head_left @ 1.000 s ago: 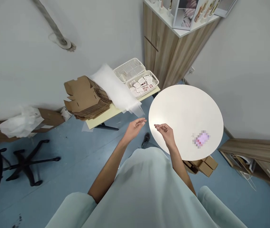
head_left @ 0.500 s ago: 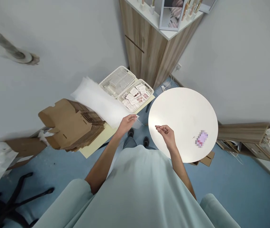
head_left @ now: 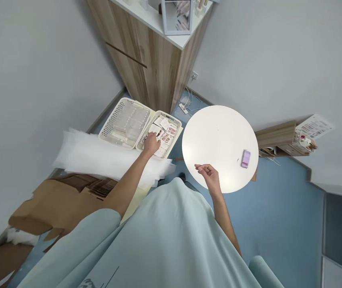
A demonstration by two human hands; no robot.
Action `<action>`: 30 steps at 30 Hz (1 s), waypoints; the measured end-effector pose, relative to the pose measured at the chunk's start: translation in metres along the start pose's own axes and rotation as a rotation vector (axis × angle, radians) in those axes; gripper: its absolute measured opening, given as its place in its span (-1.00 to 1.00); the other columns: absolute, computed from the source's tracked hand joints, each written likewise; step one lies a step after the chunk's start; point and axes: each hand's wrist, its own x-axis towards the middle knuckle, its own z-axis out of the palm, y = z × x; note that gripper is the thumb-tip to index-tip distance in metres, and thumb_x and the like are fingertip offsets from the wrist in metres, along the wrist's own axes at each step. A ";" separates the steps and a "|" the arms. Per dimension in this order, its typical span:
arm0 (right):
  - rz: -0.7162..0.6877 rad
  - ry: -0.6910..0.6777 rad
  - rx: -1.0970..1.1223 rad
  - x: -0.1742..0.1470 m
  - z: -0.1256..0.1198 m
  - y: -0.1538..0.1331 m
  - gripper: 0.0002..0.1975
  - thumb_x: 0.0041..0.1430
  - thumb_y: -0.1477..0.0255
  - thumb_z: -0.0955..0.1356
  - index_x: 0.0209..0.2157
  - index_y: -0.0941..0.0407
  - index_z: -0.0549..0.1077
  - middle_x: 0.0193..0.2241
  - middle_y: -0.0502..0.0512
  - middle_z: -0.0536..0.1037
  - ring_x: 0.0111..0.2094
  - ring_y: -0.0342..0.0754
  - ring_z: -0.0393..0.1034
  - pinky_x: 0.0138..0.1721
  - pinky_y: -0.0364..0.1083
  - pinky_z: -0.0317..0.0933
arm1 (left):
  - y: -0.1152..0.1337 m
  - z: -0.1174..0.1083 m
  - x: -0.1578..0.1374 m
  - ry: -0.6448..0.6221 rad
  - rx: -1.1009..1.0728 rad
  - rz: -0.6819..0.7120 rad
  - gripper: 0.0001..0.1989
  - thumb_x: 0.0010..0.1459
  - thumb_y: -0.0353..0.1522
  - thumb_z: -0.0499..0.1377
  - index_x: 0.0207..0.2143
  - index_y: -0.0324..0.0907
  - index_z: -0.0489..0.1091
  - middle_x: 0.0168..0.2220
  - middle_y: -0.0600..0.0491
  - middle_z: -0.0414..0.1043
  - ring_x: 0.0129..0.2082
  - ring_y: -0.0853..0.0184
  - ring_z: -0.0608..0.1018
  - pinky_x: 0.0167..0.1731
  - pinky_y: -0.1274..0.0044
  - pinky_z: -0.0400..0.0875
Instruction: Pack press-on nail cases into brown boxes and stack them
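My left hand [head_left: 151, 145] reaches into a white perforated basket [head_left: 178, 121] on the left and touches the small white cards or packets [head_left: 165, 123] heaped there. Its thumb stands apart from the fingers, whose tips are partly hidden among the cards. Some packets carry red and pink patterns [head_left: 167, 138]. Over the near-left edge of a round white table [head_left: 219, 136], my right hand [head_left: 208, 176] is closed in a pinch. Anything between its fingertips is too small to make out.
A second basket with clear plastic boxes [head_left: 131, 116] adjoins the first. White foam sheets [head_left: 89, 154] and folded brown cardboard boxes [head_left: 57, 204] lie nearer on the left. A pixelated purple item [head_left: 245, 159] rests on the round table. A wood-grain cabinet [head_left: 147, 44] stands behind.
My left hand has moved forward from beside the foam sheets into the basket of cards. The right hand keeps its pinch near the table edge. The view has turned and shifted.
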 end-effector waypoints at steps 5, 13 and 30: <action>0.038 0.124 0.000 -0.019 0.002 0.001 -0.63 0.21 0.00 0.59 -0.26 0.00 0.61 0.03 0.25 0.78 0.17 0.24 0.64 0.27 0.26 0.46 | 0.001 0.013 0.032 -0.021 0.082 0.044 -0.32 0.31 -0.47 0.16 0.47 -0.41 0.29 0.60 -0.42 0.07 0.57 -0.16 0.24 0.52 0.10 0.17; 0.042 0.198 0.025 -0.030 -0.011 0.008 -0.64 0.21 0.01 0.60 -0.26 -0.02 0.60 0.04 0.25 0.78 0.17 0.25 0.65 0.31 0.29 0.45 | -0.003 0.021 0.034 -0.034 0.107 0.083 -0.28 0.36 -0.47 0.10 0.54 -0.43 0.16 0.53 -0.55 0.16 0.45 -0.25 0.37 0.45 0.02 0.21; -0.008 0.010 0.075 0.001 -0.081 0.021 -0.68 0.24 0.05 0.59 -0.26 -0.01 0.60 0.00 0.21 0.79 0.19 0.20 0.65 0.31 0.22 0.44 | 0.028 -0.006 0.024 0.293 -0.083 -0.113 -0.75 0.30 -0.49 0.13 -0.06 -0.26 0.58 0.00 -0.26 0.66 0.10 0.01 0.65 0.26 0.21 0.46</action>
